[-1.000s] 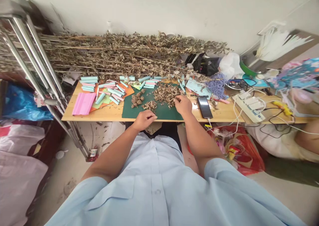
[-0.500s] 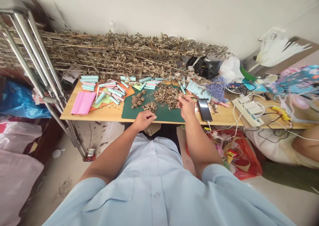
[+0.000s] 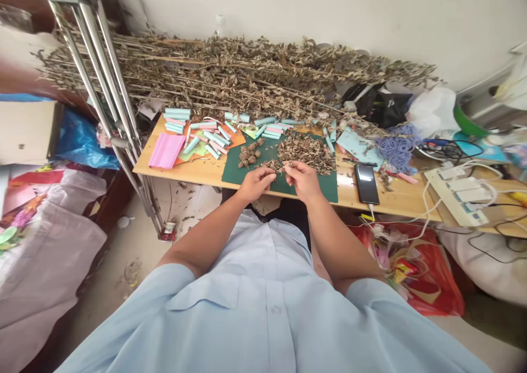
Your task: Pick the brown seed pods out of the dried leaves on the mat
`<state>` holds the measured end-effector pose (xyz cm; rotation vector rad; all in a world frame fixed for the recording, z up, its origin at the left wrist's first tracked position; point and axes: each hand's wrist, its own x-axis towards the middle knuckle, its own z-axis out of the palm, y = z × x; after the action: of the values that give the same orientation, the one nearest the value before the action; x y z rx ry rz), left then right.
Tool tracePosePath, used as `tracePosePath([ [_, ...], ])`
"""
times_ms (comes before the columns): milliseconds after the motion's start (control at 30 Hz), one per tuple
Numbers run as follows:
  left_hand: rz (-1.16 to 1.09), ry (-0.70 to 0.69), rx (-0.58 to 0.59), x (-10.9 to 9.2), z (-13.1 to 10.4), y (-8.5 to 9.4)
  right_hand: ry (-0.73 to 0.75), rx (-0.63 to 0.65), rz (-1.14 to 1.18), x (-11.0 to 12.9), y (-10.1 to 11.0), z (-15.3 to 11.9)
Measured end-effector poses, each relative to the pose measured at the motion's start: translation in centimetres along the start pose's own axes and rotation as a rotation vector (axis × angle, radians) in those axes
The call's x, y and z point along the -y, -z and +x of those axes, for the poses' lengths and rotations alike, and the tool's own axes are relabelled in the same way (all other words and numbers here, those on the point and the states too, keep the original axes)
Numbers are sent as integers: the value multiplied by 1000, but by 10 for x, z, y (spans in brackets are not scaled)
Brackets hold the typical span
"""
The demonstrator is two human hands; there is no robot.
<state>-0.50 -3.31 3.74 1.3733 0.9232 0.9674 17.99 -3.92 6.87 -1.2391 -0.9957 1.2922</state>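
Green mat (image 3: 329, 187): probably there to catch crumbs.
Dried leaves (image 3: 307, 152): mat's right half, presumably for easy reach.
Left hand (image 3: 256, 184): mat's near edge, thumb and finger closed; contents unclear.
Right hand (image 3: 303, 181): over mat, pinching leaf scrap (image 3: 290, 165).
Brown balls (image 3: 248, 154): mat's left, seemingly kept separate.

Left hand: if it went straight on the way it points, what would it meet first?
The left hand would likely meet the right hand first, facing it over the green mat; depth is unclear.

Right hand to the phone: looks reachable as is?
Likely yes: the phone lies right of the right hand, with just green mat and tabletop seemingly between; a white cable leaves its near end.
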Motion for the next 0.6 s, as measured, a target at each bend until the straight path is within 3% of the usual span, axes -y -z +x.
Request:
tracePosePath([
  [133,-57,-17,16,1,2,0,-22,33,-31,-11,-14,-5],
  [233,22,-28,20,-1,2,1,-18,43,-31,-13,-19,-7],
  [600,98,23,8,-6,1,1,-35,-47,8,-11,-17,-4],
])
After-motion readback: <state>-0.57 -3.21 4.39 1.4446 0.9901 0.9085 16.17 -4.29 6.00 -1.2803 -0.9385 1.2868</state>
